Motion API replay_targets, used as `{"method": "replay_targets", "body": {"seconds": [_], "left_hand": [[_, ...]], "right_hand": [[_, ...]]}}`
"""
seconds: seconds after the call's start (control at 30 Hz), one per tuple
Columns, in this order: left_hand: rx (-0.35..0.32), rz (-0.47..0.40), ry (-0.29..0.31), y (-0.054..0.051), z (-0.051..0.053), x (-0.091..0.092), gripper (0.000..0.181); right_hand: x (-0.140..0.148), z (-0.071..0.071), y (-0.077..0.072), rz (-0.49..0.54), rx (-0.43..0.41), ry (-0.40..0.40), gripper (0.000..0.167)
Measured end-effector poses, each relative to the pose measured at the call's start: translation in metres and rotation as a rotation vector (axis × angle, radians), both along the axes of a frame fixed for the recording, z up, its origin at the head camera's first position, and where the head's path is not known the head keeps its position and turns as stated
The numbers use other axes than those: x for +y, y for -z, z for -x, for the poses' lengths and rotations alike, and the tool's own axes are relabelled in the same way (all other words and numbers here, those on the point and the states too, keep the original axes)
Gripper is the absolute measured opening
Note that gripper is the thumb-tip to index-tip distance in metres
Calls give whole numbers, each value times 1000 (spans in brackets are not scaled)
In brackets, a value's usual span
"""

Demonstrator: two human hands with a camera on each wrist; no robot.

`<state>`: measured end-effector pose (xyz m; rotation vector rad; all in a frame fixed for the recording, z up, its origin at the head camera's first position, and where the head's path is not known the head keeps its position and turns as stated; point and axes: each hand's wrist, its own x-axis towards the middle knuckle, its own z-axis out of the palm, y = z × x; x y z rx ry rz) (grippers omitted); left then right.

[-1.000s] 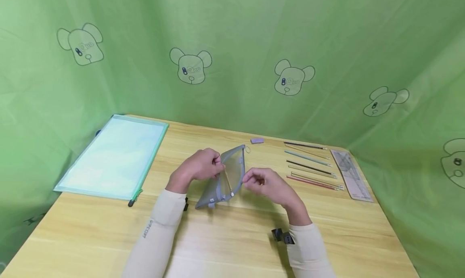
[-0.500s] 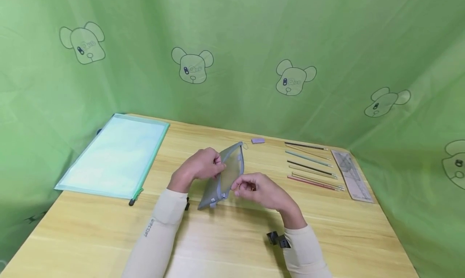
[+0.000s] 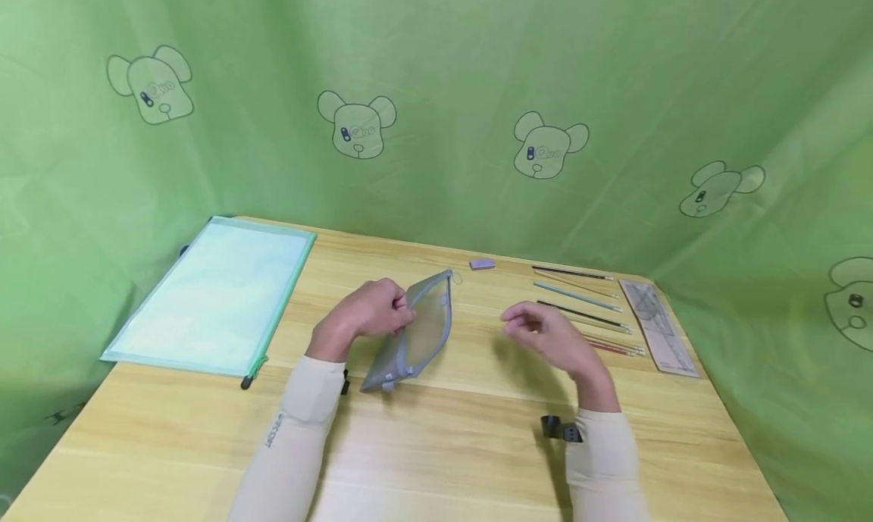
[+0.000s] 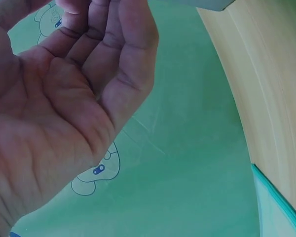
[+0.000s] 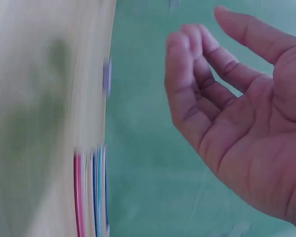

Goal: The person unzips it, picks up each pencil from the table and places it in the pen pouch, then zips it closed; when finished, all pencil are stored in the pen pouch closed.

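Note:
In the head view, my left hand [image 3: 371,310] pinches the near-left rim of a grey-blue zip pouch [image 3: 424,329]. The pouch stands tilted on the table with its mouth spread wide. Apart from it, to the right, my right hand [image 3: 546,336] hovers over the table near several pencils [image 3: 583,306]. The right wrist view shows that hand [image 5: 237,103] with nothing between its loosely bent fingers and thumb. Bent fingers of the left hand [image 4: 89,84] fill much of the left wrist view, where only a grey corner of the pouch [image 4: 214,4] appears.
A teal-edged zip folder [image 3: 218,295] lies at the left of the wooden table [image 3: 423,446]. A purple eraser [image 3: 482,264] is at the back, and a ruler set in a clear packet [image 3: 658,326] lies beyond the pencils. Green curtain [image 3: 450,204] encloses the back and sides.
A pencil showing in the pouch's mouth one second ago is out of sight now. My right hand dipped to the pouch's near corner, then moved away right. The left hand keeps hold of the rim.

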<state>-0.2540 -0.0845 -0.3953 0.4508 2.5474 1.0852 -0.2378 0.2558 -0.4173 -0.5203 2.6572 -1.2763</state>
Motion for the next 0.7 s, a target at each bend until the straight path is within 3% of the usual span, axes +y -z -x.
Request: {"method": "replay_targets", "body": {"seconds": [0.13,0.27,0.47,0.7], "left_hand": [[-3,22,9,0,0,-3,42],[-8,34,16,-1,-1,-4,42],[-12,42,22,-1,0,-4,41],[-14,45,28,1,0,-5,39]], "right_hand": [[46,3,4,-62,4,161,30],[86,3,16,-130,25,267,35],[127,5,38,-252,20,336,41],[137,9,52,-339,31,339,45]]}}
